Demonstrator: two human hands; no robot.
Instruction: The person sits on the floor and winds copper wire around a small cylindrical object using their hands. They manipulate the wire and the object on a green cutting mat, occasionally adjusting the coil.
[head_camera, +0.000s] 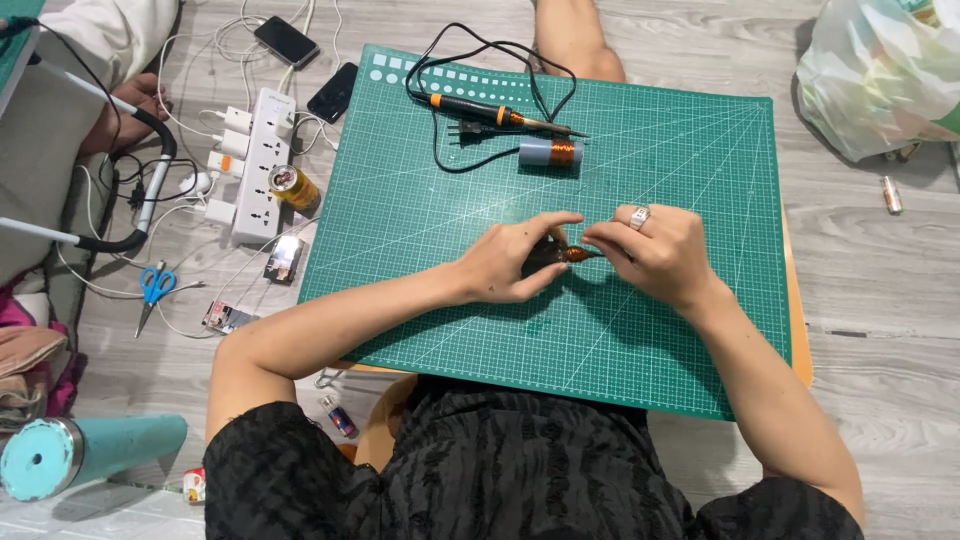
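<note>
1. Left hand (512, 262) pinches one end of a small copper coil (578, 255) at mid-mat (420, 240); a slack pinch might drop it.
2. Right hand (655, 255), fingers closed on the other end, could kink the wire.
3. The soldering iron (490, 112) beyond could burn if hot.

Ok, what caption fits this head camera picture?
Both hands pinch a small copper-coloured coil over a green gridded cutting mat.
</note>
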